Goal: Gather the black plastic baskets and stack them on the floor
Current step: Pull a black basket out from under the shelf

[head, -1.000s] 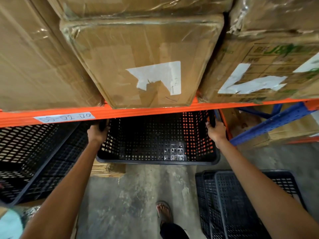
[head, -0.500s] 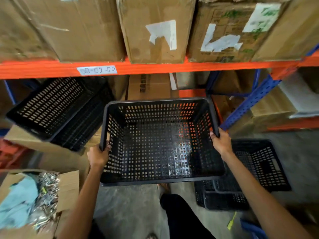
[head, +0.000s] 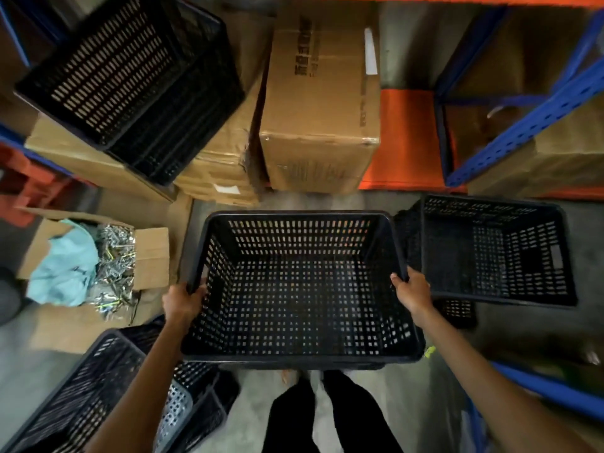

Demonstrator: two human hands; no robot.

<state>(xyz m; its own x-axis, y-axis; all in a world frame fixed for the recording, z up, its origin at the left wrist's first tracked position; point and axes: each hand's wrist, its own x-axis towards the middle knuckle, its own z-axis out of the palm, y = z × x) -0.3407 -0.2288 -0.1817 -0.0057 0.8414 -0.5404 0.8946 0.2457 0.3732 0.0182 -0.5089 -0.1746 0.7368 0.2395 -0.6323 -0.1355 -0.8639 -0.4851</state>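
Observation:
I hold an empty black plastic basket in front of me above the floor, open side up. My left hand grips its left rim and my right hand grips its right rim. To the right, another black basket sits on top of a lower one on the floor. At the lower left stand more black baskets, nested. A further black basket lies tilted on cardboard boxes at the upper left.
A tall cardboard box stands under the orange and blue rack straight ahead. An open carton with a teal cloth and shiny scraps lies at the left. My legs and bare concrete floor are below the held basket.
I have pulled the basket out from under the orange shelf beam and lowered it toward me. My view has tilted down, so the floor baskets at the lower left have come into sight.

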